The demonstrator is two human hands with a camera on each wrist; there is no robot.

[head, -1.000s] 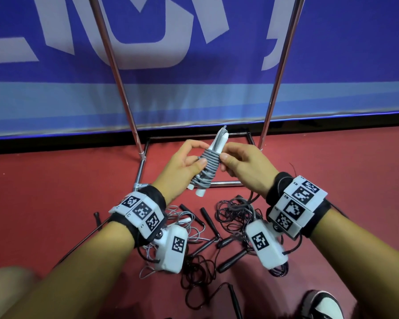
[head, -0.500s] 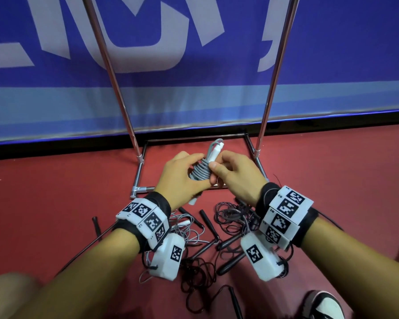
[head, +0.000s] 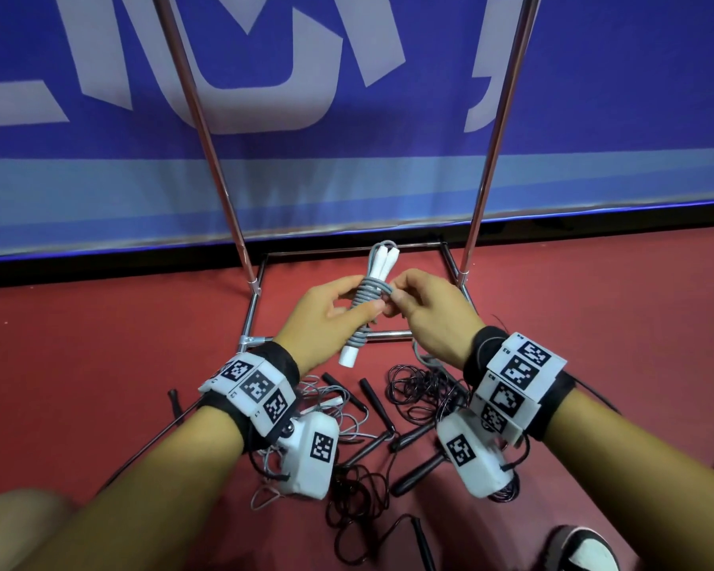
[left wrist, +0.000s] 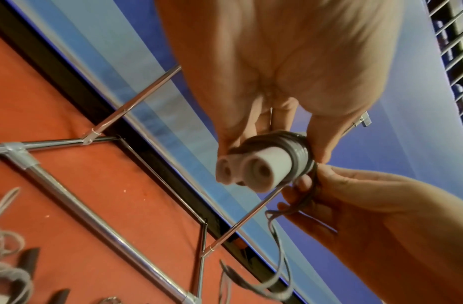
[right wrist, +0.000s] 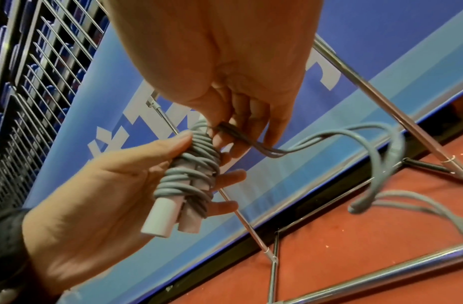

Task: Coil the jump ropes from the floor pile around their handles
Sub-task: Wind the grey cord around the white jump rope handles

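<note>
Head view: left hand grips 2 white handles mostly wrapped in grey rope, right hand pinches its slack, black ropes on the floor uncoiled.

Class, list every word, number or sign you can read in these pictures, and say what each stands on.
"R3", as it seems: small tag on the right wrist's white marker band.
Left wrist's white marker band: tags too small to read.
Blue banner: huge white letters, cropped, no whole word.
White camera boxes and both bands: square codes, not text.
White jump-rope handles, grey rope: no print seen.
</note>
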